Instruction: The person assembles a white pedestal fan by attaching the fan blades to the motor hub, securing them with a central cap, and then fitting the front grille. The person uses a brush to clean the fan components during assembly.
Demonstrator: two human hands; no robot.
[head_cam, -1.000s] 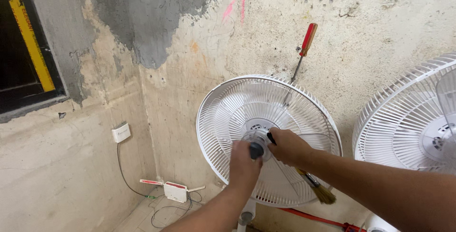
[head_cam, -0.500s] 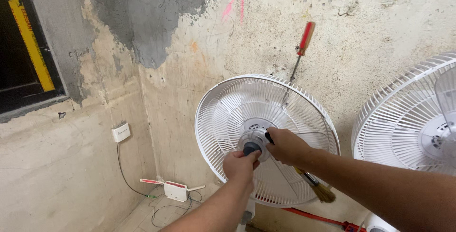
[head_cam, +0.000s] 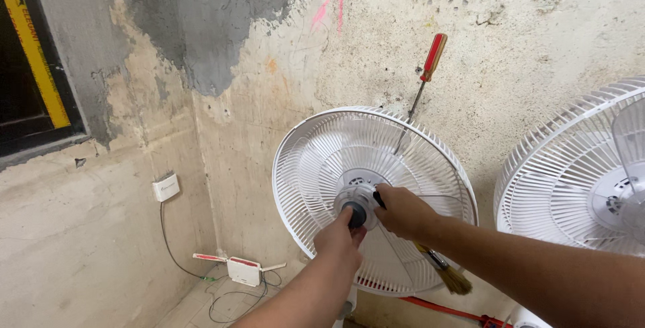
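The left hand [head_cam: 340,239] pinches the dark knob [head_cam: 357,214] at the hub of the near fan [head_cam: 316,160], fingers closed round it; the right hand [head_cam: 403,212] sits just beside it on the hub, closed round a thin dark handle that looks like the brush's [head_cam: 449,273] — its bristles poke out below the wrist. The knob is small, round and probably smooth plastic, so it likely wants a firm fingertip grip on its rim or it will slip. The guard around it is thin white ribs, light and springy by the look of it, and easily bent — better braced at the hub than by the spokes. The fan stands against a rough plaster wall [head_cam: 510,46]. A screwdriver [head_cam: 424,79] with a red handle rises behind the guard's upper rim. Counted: two fans, the second [head_cam: 564,167] at the right edge, one knob, one brush, one screwdriver, one white router [head_cam: 243,271] on the floor, one wall socket [head_cam: 165,187].
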